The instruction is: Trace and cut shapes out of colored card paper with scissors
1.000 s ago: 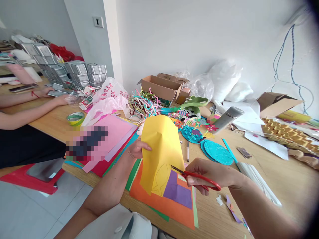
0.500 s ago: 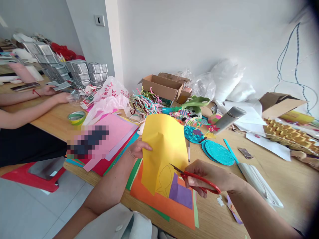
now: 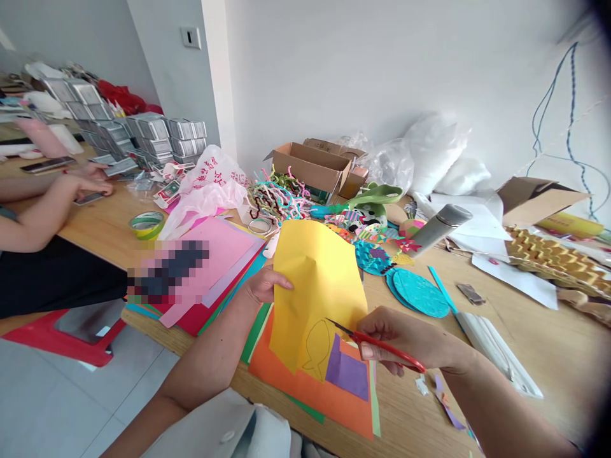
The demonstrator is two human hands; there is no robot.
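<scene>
My left hand (image 3: 264, 285) pinches the left edge of a yellow paper sheet (image 3: 317, 280) and holds it upright over the table. A fish outline is drawn in pencil near the sheet's lower corner. My right hand (image 3: 405, 337) is closed on red-handled scissors (image 3: 377, 343), whose blades meet the sheet's right edge beside the outline. Under the sheet lie an orange sheet (image 3: 305, 388) and a purple square (image 3: 347, 375).
A stack of pink, red and green paper (image 3: 210, 267) lies left of my hands. Teal discs (image 3: 415, 292), paper fish, pipe cleaners (image 3: 272, 197), tape rolls (image 3: 146, 224), a metal flask (image 3: 436, 226) and cardboard boxes (image 3: 310, 168) crowd the table. Another person's arms (image 3: 52, 203) rest at the far left.
The yellow sheet shifted slightly and the scissors edged further into its right side. The other person's hands at the left drew back towards them.
</scene>
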